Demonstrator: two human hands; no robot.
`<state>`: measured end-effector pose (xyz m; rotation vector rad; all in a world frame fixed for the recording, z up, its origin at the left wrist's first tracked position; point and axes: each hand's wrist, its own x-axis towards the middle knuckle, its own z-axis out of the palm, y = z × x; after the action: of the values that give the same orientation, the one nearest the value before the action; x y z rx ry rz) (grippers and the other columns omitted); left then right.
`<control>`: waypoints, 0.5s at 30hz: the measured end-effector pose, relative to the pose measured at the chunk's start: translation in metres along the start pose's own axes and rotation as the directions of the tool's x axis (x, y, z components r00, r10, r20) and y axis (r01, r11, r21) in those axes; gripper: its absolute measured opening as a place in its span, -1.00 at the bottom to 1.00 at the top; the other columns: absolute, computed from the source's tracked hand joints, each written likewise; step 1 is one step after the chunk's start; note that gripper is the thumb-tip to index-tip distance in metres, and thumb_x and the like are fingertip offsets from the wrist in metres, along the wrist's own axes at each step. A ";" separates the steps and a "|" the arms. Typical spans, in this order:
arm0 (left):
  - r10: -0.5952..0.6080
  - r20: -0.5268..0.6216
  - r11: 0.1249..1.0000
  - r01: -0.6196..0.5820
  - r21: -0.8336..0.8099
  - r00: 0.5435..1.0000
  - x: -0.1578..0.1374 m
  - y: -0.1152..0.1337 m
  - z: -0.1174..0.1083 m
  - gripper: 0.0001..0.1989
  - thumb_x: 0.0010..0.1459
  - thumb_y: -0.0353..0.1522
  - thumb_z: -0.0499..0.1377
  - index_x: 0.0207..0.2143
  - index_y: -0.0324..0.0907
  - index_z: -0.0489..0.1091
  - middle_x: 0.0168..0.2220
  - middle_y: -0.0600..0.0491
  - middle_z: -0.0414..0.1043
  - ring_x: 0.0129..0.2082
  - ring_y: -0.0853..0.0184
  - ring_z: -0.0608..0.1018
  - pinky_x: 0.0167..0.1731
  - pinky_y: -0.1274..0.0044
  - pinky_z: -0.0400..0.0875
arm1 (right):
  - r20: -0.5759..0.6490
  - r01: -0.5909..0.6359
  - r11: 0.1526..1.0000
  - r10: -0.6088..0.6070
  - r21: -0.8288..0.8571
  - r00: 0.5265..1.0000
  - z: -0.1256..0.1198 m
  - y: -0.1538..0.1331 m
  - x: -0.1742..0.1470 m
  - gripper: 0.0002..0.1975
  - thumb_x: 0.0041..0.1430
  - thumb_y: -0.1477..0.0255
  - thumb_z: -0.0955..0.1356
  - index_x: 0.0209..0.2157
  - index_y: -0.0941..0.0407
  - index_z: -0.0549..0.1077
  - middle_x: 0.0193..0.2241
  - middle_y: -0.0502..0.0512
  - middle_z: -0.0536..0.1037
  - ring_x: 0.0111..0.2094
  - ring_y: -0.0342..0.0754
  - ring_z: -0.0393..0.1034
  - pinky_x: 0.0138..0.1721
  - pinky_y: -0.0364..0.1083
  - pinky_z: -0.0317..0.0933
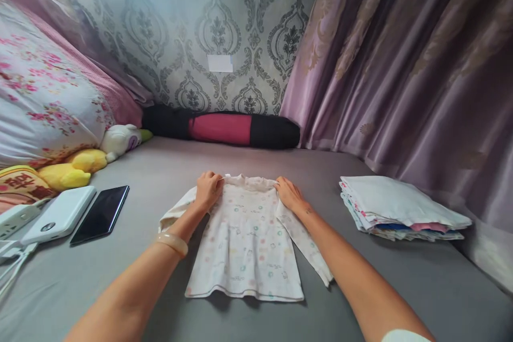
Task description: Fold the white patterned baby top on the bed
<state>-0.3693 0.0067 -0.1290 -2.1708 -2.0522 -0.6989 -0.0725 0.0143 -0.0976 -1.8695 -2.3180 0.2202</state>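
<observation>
L hand [208,190] grip: fingers curled shut, pinching the left shoulder of the small shirt [245,246] at its collar edge. R hand [289,193] grip: flatter, fingers closed down on the right shoulder; can't tell if it pinches cloth or just presses. A pale bangle [172,242] sits on the L wrist.

Shirt lies flat on the grey bed [160,171], collar away from the person, between the two grips. Sleeves splay out under each forearm; the right sleeve runs down toward the hem corner. Hem edge is nearest the person and a bit wavy.

Right of the R grip, well apart: stack of folded clothes [396,206], with bare sheet between. Left of the L grip, apart: dark phone [101,214], then a white power bank [60,215] w/ cables, near the bed's left edge. Beyond those: yellow plush [76,166], floral pillow [44,96].

Past both grips: open sheet up to a black-and-red bolster [220,128] at the wall. Curtain [401,64] bounds the right side.
</observation>
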 end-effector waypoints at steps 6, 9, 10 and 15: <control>0.005 -0.010 1.000 -0.005 0.010 1.000 0.014 -0.006 0.011 -0.64 0.31 -0.26 -0.08 -0.16 -0.15 0.49 -0.14 -0.14 0.41 -0.12 0.11 0.40 -0.11 0.34 0.24 | 0.022 0.008 1.000 -0.007 -0.002 1.000 0.003 0.004 0.022 -0.78 0.41 0.36 0.14 -0.10 0.08 0.35 0.01 0.18 0.46 0.01 0.02 0.34 -0.15 -0.09 0.12; -0.001 -0.009 1.000 0.001 0.024 1.000 0.029 -0.007 0.016 -0.64 0.31 -0.27 -0.08 -0.15 -0.15 0.49 -0.13 -0.13 0.41 -0.11 0.10 0.40 -0.10 0.34 0.24 | 0.033 0.023 1.000 -0.022 -0.009 0.999 0.000 0.007 0.040 -0.79 0.41 0.37 0.14 -0.09 0.08 0.36 0.01 0.19 0.45 0.02 0.02 0.33 -0.12 -0.08 0.11; 0.001 -0.009 1.000 -0.001 0.029 1.000 0.034 -0.007 0.017 -0.64 0.31 -0.27 -0.08 -0.15 -0.14 0.48 -0.13 -0.13 0.41 -0.10 0.11 0.40 -0.10 0.34 0.24 | 0.032 0.027 1.000 -0.027 -0.011 0.999 0.000 0.008 0.046 -0.79 0.41 0.38 0.14 -0.09 0.08 0.36 0.01 0.19 0.45 0.03 0.03 0.33 -0.11 -0.08 0.11; -0.002 0.031 0.998 0.000 0.060 1.000 0.060 -0.005 0.019 -0.65 0.30 -0.28 -0.08 -0.12 -0.14 0.47 -0.11 -0.13 0.43 -0.08 0.11 0.42 -0.10 0.36 0.24 | 0.042 -0.007 0.999 0.008 -0.037 0.999 0.001 0.015 0.070 -0.75 0.41 0.38 0.15 -0.05 0.10 0.38 0.02 0.22 0.45 0.05 0.05 0.31 -0.08 -0.07 0.12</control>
<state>-0.3685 0.0698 -0.1248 -2.1621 -2.0610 -0.5998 -0.0728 0.0855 -0.1000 -1.9088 -2.3582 0.2213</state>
